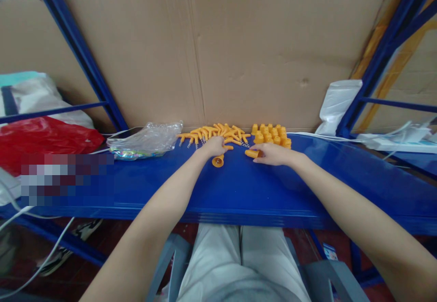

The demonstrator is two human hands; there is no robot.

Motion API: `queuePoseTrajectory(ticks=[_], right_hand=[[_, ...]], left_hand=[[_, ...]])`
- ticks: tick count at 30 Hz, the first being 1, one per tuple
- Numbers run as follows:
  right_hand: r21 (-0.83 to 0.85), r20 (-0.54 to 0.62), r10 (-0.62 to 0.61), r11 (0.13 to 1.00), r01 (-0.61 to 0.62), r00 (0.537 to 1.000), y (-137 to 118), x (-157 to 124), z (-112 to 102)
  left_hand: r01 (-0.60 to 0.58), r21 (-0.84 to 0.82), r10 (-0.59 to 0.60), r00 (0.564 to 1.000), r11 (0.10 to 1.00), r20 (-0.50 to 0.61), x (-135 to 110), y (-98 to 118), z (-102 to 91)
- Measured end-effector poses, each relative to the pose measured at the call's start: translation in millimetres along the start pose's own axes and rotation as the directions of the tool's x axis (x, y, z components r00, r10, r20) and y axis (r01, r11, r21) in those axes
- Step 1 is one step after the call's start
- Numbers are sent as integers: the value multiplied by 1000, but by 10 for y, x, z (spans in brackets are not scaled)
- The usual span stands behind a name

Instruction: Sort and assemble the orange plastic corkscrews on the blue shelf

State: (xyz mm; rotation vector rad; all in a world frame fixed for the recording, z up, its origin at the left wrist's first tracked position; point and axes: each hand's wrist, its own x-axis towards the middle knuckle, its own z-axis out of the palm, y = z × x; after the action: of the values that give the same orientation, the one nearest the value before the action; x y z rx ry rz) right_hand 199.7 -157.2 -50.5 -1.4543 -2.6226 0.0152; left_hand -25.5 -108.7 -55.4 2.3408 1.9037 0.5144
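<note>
My left hand [214,146] is closed on an orange corkscrew, and part of its handle [228,147] pokes out beside the fingers. Just below those fingers an orange cone-shaped cup [217,161] faces me with its open end, and something shiny shows inside. A second orange ribbed cup [253,153] lies on its side between the thumb and fingers of my right hand [272,153]. Behind my left hand spreads a pile of orange corkscrews [205,132] with bare metal spirals. Past my right hand, several orange cups [271,134] stand in tight rows.
The blue tabletop [232,193] is backed by a tall cardboard sheet [239,56]. To the left lie a clear plastic bag [150,139] and a red bag [51,143]. A white packet [339,106] leans by the right blue post. White cables run along the back.
</note>
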Motion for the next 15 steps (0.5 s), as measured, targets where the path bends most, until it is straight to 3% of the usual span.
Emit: queuePoseTrajectory(ticks=[10,15], right_hand=[[32,-4,-15,999,15,1000,267,64,32],[14,-30,-4,1000,5,1000,303,57,6]], left_hand=[[40,-244,-55,997,969,-55,125,257,277],[48,-238,-62,997,970,-48,177,316,229]])
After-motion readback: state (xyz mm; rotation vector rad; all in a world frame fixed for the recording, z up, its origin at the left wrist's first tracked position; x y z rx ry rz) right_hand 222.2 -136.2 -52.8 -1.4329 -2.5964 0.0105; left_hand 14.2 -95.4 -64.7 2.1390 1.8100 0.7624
